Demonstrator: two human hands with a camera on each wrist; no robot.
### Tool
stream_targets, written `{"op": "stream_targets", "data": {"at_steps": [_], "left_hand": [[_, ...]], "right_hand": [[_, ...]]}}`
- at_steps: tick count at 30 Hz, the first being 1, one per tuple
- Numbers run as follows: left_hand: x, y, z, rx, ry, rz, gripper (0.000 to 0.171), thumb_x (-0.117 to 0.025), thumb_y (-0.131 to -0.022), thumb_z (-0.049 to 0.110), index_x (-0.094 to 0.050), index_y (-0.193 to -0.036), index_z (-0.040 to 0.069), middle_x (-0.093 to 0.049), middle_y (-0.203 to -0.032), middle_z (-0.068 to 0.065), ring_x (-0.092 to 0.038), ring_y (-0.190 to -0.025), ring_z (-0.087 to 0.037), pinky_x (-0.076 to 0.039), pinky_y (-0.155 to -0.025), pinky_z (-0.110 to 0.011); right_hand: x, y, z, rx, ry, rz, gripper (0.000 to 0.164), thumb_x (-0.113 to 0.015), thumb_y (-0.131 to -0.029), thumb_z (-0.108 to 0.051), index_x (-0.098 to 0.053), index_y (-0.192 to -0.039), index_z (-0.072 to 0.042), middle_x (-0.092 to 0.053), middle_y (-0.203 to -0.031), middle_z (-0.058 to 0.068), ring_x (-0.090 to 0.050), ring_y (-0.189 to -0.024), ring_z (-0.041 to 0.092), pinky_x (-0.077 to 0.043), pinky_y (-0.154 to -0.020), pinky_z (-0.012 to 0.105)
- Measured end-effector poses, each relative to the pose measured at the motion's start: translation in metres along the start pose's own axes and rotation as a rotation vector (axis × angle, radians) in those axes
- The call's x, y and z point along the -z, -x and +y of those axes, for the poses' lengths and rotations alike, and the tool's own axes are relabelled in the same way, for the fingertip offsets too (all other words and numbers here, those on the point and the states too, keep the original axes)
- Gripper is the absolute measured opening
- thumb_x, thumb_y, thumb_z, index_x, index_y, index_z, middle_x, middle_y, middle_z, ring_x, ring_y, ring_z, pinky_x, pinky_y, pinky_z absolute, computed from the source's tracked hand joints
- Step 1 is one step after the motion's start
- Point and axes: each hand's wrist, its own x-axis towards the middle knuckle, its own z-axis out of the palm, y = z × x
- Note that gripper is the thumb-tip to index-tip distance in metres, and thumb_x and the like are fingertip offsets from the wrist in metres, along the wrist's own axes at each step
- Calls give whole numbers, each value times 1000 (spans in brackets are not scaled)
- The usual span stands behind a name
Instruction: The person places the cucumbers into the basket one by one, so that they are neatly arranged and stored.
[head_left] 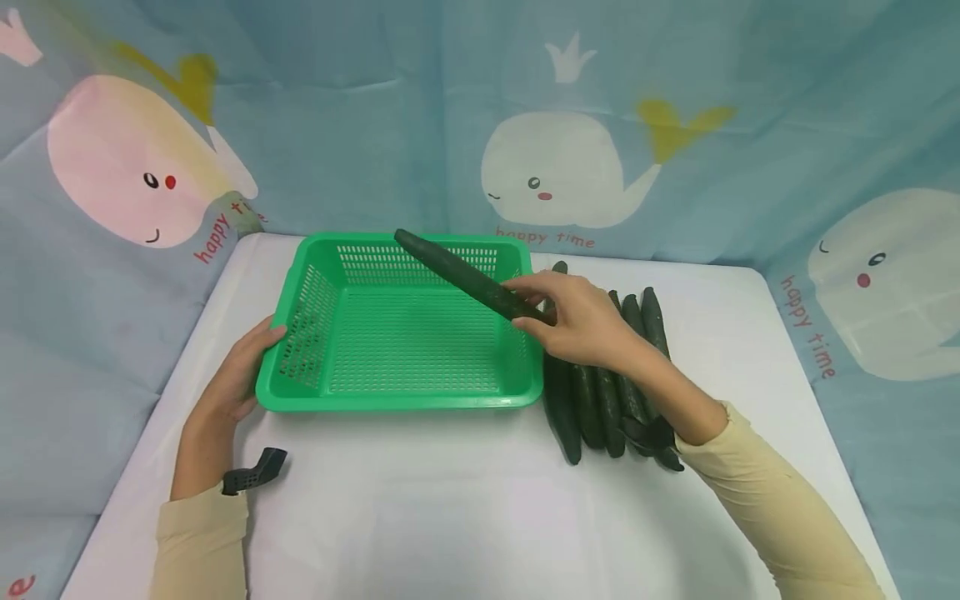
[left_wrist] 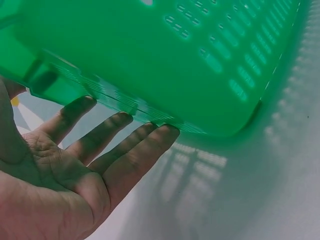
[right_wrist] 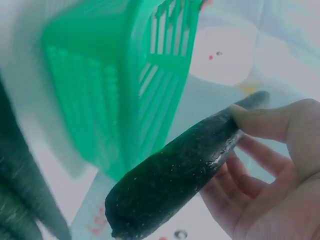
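A green plastic basket with slotted walls stands on the white table; its floor is bare. My left hand holds its left side, thumb at the rim; in the left wrist view, fairly straight fingers touch the outer wall. Above the basket's right part, my right hand grips one dark green cucumber near its right end. The cucumber slants, its far end pointing up-left in the head view. In the right wrist view, thumb and fingers pinch this cucumber beside the basket wall.
Several more cucumbers lie side by side right of the basket, partly hidden under my right hand and forearm. A blue curtain with printed whales surrounds the white table at the back and sides.
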Motion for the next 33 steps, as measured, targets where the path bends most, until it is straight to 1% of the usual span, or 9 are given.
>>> {"op": "stream_targets", "data": {"at_steps": [3,6,10,13,20,23,26,30,33], "left_hand": [[0,-3,1,18,-3,-3,71,-41,-115,34,-8,-170,5,-63,-131,14,-72,-111,-2,-63,-86,-23],[-1,-3,3,23,-9,12,72,-42,-114,34,-9,-170,3,-65,-129,14,-72,-109,-2,-63,-85,-23],[-5,-4,2,33,0,-4,72,-41,-115,35,-8,-170,3,-64,-130,12,-71,-112,-3,-63,-87,-23],[-6,-4,1,34,10,-18,71,-40,-115,35,-8,-170,3,-62,-132,11,-70,-115,-4,-63,-89,-24],[-3,-3,4,31,36,-27,71,-40,-115,33,-6,-170,2,-65,-131,10,-72,-113,-5,-63,-88,-25],[-2,-3,5,40,27,-23,73,-40,-115,34,-4,-170,2,-64,-131,11,-71,-113,-5,-63,-89,-24],[-2,-3,5,52,6,-17,74,-39,-115,36,-3,-170,3,-60,-133,13,-68,-116,-2,-62,-90,-22],[-3,-3,4,59,-16,-10,75,-39,-115,39,-3,-170,3,-55,-135,15,-66,-118,1,-60,-92,-20],[-4,-3,4,53,-20,-5,75,-39,-115,38,-4,-170,2,-57,-134,14,-68,-116,0,-61,-91,-21]], "right_hand": [[-5,-8,-11,10,21,-18,45,-78,-98,-21,-68,-142,-21,-75,-120,2,-65,-74,15,-48,-60,33],[-12,-17,-22,31,39,-37,44,-78,-98,-22,-69,-141,-23,-74,-122,-1,-68,-86,14,-49,-60,32],[-19,-28,-33,68,56,-62,42,-78,-97,-20,-70,-139,-24,-74,-124,-4,-70,-102,14,-52,-64,32],[-26,-35,-42,96,76,-91,43,-77,-97,-19,-70,-139,-24,-75,-125,-4,-71,-107,15,-54,-67,32],[-47,-46,-57,154,164,-154,43,-74,-99,-19,-68,-142,-23,-73,-134,-2,-72,-112,16,-54,-63,30],[-55,-49,-60,168,189,-163,42,-74,-100,-18,-69,-141,-23,-72,-137,-1,-73,-110,17,-54,-62,32],[-61,-52,-62,173,206,-173,41,-75,-99,-19,-69,-140,-24,-72,-136,-1,-74,-109,16,-57,-65,33],[-65,-52,-60,165,178,-198,41,-73,-101,-22,-68,-142,-23,-71,-135,1,-73,-110,17,-61,-73,36],[-63,-50,-57,145,130,-180,42,-71,-103,-26,-66,-144,-21,-68,-139,3,-72,-112,19,-61,-78,38]]}}
